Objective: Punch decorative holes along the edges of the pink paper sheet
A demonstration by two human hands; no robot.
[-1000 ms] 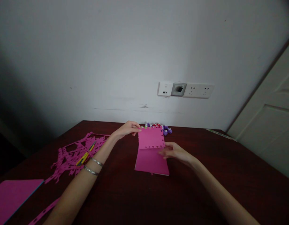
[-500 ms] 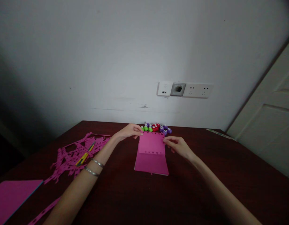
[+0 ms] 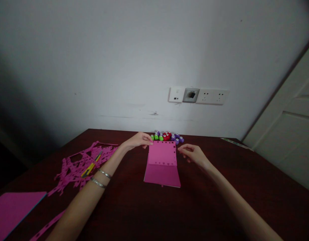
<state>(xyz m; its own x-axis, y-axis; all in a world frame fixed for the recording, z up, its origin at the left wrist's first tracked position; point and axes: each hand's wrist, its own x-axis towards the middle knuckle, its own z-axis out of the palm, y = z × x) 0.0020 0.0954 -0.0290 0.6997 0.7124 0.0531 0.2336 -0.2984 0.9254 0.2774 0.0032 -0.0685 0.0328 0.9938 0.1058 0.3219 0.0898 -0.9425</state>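
Note:
My left hand [image 3: 141, 139] pinches the upper left corner of a small pink paper sheet [image 3: 162, 153] between thumb and fingers. Dark punched shapes, some of them hearts, run along the sheet's top, right and bottom edges. The sheet is raised over a larger pink sheet [image 3: 162, 175] lying on the table. Just right of the small sheet, my right hand [image 3: 193, 154] is apart from it, fingers loosely curled and nothing visible in them. Behind the sheet stand several small craft punches, with green [image 3: 156, 137], red [image 3: 166, 137] and purple [image 3: 177, 141] bodies.
On the left lie tangled punched pink paper strips [image 3: 74, 167] with a yellow utility knife [image 3: 91, 165] on top. A pink sheet [image 3: 16, 207] is at the near left. A ruler-like strip [image 3: 236, 144] lies far right. Wall sockets [image 3: 212, 96] sit above the dark table [image 3: 154, 214].
My right hand has let go of the small sheet's right edge and moved slightly right, uncovering the punched shapes there. My left hand keeps its grip on the corner.

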